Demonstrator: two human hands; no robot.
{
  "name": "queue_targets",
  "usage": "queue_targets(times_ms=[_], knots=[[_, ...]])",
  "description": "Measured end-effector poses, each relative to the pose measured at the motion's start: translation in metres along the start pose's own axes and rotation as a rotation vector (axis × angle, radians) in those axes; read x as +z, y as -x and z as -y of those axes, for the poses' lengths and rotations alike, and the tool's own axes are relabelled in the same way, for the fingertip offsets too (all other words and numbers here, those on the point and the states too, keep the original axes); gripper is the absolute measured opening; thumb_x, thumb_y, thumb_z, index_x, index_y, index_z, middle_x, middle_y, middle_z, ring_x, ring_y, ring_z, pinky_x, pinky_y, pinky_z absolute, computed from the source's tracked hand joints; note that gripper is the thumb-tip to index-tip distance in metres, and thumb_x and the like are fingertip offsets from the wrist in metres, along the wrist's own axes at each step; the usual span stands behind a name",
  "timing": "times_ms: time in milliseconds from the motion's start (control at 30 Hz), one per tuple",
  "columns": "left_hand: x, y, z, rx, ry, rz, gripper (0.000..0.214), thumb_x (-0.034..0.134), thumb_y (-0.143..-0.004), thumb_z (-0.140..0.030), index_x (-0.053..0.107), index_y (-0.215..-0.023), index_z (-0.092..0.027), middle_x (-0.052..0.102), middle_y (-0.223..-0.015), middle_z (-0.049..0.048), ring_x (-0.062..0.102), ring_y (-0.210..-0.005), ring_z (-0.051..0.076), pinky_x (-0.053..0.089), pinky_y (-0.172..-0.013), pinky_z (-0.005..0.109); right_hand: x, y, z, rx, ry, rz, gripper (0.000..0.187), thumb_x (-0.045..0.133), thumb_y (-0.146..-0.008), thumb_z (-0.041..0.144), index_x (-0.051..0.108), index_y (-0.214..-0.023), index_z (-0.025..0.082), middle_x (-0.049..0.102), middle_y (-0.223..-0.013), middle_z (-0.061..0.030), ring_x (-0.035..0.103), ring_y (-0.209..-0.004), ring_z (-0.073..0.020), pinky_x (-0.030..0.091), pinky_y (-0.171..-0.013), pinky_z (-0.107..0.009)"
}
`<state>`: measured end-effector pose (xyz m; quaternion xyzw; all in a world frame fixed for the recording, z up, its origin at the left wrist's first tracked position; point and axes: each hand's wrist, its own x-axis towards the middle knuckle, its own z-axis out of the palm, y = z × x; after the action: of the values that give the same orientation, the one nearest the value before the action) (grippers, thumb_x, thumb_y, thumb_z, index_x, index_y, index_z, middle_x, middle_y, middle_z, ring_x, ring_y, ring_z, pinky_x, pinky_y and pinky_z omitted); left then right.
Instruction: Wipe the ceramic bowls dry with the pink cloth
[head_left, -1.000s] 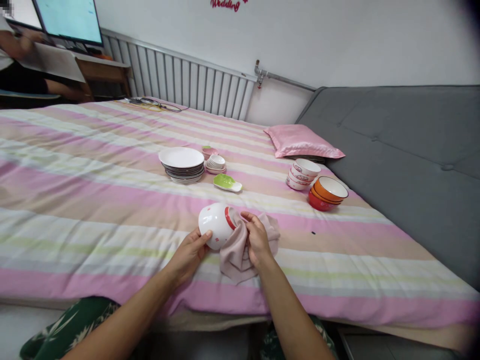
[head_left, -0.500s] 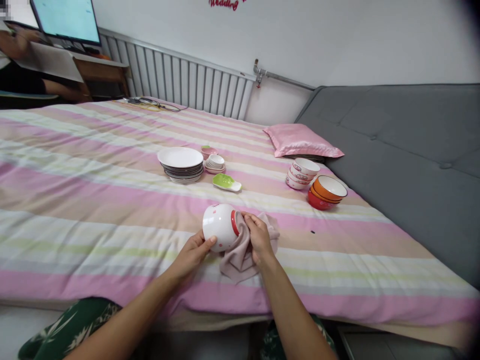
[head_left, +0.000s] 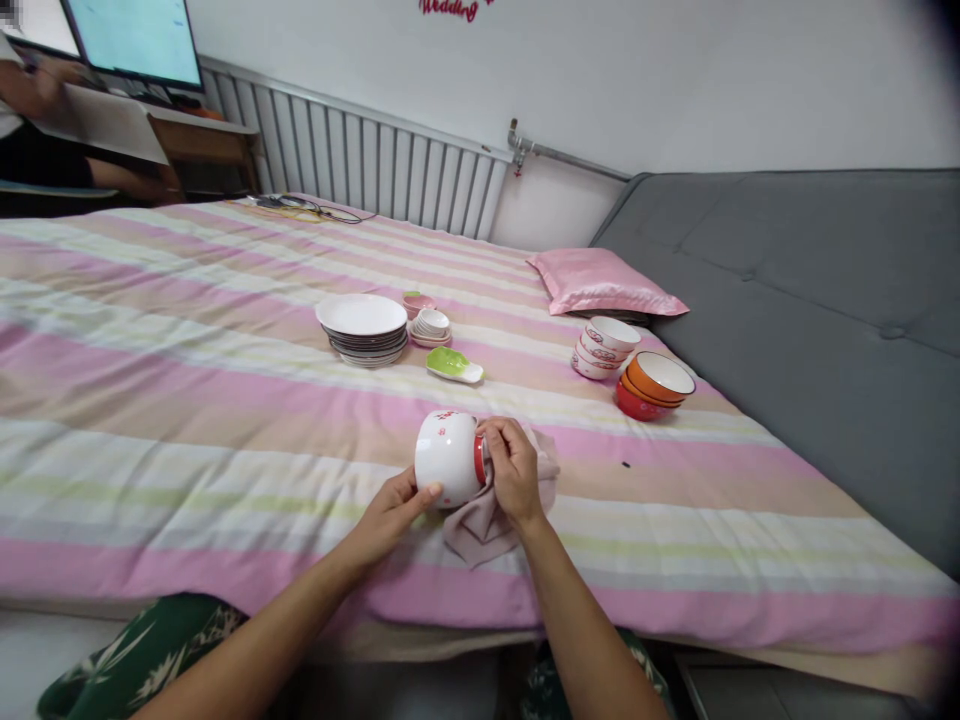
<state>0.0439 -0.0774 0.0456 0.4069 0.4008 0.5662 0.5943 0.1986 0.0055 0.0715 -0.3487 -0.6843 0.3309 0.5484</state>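
Observation:
A white bowl [head_left: 448, 457] with a red rim and small red marks lies on its side above the striped bed [head_left: 187, 400]. My left hand [head_left: 390, 515] holds it from below, fingers curled against its base. My right hand [head_left: 511, 470] is closed on a beige cloth [head_left: 484, 525] and presses it against the bowl's rim. The cloth hangs down onto the bedcover under both hands.
A stack of white plates [head_left: 363, 328], small saucers [head_left: 432, 326] and a green dish [head_left: 454, 366] lie mid-bed. White patterned bowls [head_left: 604, 347] and orange bowls [head_left: 654, 386] sit right, by a pink pillow [head_left: 604, 283] and grey sofa [head_left: 825, 330]. A person sits at a desk far left [head_left: 45, 130].
The bowl has shifted a little to the right and turned in my hands. My right hand with the cloth has slid up along its rim.

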Motion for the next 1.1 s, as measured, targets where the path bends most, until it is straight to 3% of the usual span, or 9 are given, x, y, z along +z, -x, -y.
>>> queue_targets(times_ms=[433,667,867,1100], knots=[[0.002,-0.001,-0.001,-0.019,0.058,-0.044,0.035,0.067,-0.08,-0.035,0.065,-0.111,-0.017,0.071,-0.099,0.0086,0.061,-0.092,0.023,0.044,-0.086,0.033,0.002,0.006,0.007,-0.157,0.096,0.071,0.018,0.044,-0.091,0.025,0.062,-0.087,0.023,0.064,-0.097,-0.0052,0.059,-0.098,-0.0192,0.045,-0.091,-0.035],[0.0,-0.001,0.0,-0.036,-0.011,-0.014,0.031,0.065,-0.081,-0.037,0.064,-0.105,-0.017,0.07,-0.1,0.0087,0.061,-0.092,0.024,0.044,-0.088,0.035,0.002,0.003,-0.002,0.049,-0.075,0.024,0.022,0.04,-0.092,0.031,0.059,-0.097,0.021,0.064,-0.099,-0.0038,0.059,-0.099,-0.0171,0.043,-0.092,-0.031],[0.0,-0.003,0.0,-0.02,0.014,0.0,0.036,0.063,-0.084,-0.036,0.062,-0.114,-0.016,0.069,-0.106,0.0092,0.061,-0.094,0.023,0.044,-0.088,0.034,0.004,0.003,-0.015,0.192,-0.192,-0.009,0.025,0.041,-0.09,0.032,0.061,-0.098,0.021,0.065,-0.104,-0.0032,0.058,-0.104,-0.0173,0.04,-0.096,-0.031],[0.001,-0.003,-0.001,0.006,0.098,-0.019,0.04,0.06,-0.087,-0.033,0.059,-0.122,-0.015,0.067,-0.116,0.0111,0.061,-0.102,0.024,0.045,-0.088,0.032,0.006,0.002,-0.032,0.421,-0.361,-0.064,0.037,0.045,-0.071,0.016,0.065,-0.102,0.02,0.068,-0.109,-0.0052,0.06,-0.108,-0.0203,0.043,-0.098,-0.036]])
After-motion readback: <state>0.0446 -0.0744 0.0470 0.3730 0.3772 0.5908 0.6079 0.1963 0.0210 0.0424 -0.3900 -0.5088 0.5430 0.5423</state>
